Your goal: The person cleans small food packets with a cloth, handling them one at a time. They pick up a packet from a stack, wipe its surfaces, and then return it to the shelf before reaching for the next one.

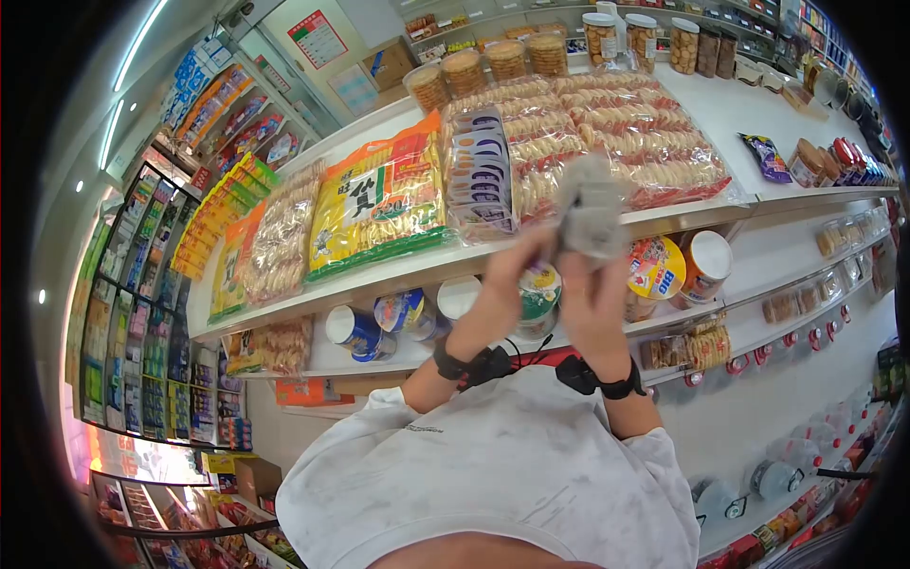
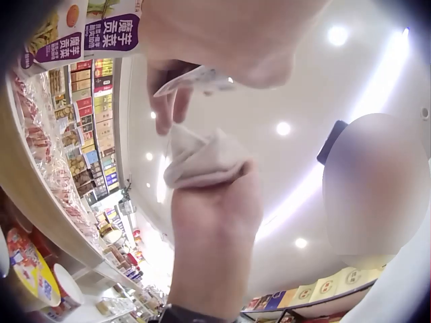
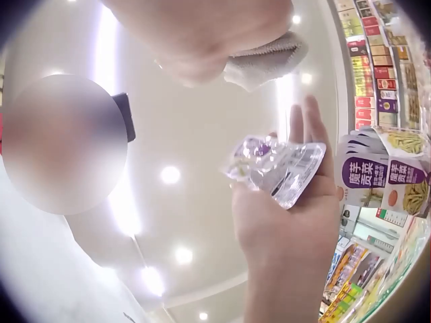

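Observation:
Both hands are raised close together over the front edge of the upper shelf. My left hand (image 1: 510, 289) holds a shiny, partly clear plastic packet (image 3: 286, 171) with purple print, its thumb across it in the right wrist view. A light grey folded cloth (image 2: 202, 158) is gripped by my right hand (image 1: 597, 302); in the head view this cloth is blurred and overlaps the packet. Just beyond the hands stands a display box (image 1: 482, 171) of upright purple-and-white packets. In the left wrist view, the right hand's fingers are mostly behind the cloth.
Left of the display box lies a large yellow snack bag (image 1: 379, 194); to its right are clear trays of wrapped biscuits (image 1: 645, 133). Lidded jars (image 1: 545, 55) line the back. Noodle cups (image 1: 656, 267) and tubs stand on the lower shelf beneath the hands.

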`<state>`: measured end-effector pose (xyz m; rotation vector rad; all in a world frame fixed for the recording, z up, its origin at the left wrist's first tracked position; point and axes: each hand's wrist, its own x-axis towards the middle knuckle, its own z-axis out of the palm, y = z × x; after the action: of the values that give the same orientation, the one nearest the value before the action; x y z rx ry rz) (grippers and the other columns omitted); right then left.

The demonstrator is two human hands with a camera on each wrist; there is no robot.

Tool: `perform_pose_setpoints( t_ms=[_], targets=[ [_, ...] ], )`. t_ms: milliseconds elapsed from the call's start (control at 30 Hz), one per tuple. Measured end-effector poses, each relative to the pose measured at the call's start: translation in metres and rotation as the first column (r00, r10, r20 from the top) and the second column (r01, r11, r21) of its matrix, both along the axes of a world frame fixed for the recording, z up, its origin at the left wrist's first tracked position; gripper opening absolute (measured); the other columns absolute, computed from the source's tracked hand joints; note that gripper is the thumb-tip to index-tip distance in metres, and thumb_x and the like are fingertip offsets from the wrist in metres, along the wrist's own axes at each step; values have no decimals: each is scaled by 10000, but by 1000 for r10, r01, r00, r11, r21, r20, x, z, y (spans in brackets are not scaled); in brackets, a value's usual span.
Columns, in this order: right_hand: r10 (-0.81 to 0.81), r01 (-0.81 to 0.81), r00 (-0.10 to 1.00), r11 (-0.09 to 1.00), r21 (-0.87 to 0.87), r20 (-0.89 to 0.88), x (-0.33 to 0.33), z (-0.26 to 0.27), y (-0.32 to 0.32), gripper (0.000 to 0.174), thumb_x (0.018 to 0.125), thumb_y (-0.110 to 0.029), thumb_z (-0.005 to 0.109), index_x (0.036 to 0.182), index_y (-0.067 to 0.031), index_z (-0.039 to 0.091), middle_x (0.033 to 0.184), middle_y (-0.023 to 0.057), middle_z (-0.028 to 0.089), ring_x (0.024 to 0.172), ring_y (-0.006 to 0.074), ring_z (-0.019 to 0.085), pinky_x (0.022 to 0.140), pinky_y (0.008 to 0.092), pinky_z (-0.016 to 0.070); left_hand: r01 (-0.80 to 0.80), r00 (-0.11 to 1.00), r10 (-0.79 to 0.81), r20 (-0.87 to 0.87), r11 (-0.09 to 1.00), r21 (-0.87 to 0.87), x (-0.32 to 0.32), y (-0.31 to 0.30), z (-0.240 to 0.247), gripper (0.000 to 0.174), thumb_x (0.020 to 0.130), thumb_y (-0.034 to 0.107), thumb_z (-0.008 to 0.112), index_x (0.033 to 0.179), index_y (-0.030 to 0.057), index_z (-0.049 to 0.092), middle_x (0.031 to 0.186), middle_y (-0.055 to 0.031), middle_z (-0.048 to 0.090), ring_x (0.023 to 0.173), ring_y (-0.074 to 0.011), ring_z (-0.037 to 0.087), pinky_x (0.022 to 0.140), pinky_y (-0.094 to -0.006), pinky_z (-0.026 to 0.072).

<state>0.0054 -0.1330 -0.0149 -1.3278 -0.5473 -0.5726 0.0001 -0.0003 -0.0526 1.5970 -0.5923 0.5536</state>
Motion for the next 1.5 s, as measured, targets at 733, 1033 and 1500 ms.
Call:
perform_pose_setpoints(
  t_ms=[733, 1033, 1500],
  targets=[
    [329, -165, 846, 909, 382, -419, 22, -18, 13, 293, 988, -198, 614, 1203, 0, 589, 1098, 44, 639, 972, 100, 586, 834, 253, 468, -308, 938, 342, -56, 896, 319, -16, 40, 40, 214, 957, 161, 630, 962, -46, 683, 612, -90, 557, 555, -86, 465, 523, -284, 389],
    [338, -294, 898, 937, 188, -281, 31, -5, 19, 359, 988, -182, 595, 1273, 30, 546, 1172, 87, 616, 1045, 126, 563, 910, 258, 444, -236, 952, 291, -91, 893, 383, -7, 54, 16, 97, 877, 44, 618, 829, -41, 622, 600, -137, 510, 488, -239, 447, 492, -335, 383],
    [258, -230, 917, 965, 126, -304, 44, -11, 11, 250, 949, -165, 647, 1122, 8, 593, 978, 32, 661, 863, 81, 581, 752, 248, 478, -232, 957, 278, -79, 901, 366, -3, 38, 25, 100, 857, 22, 650, 947, -20, 652, 677, -127, 628, 568, -218, 610, 568, -308, 471]
  ],
)
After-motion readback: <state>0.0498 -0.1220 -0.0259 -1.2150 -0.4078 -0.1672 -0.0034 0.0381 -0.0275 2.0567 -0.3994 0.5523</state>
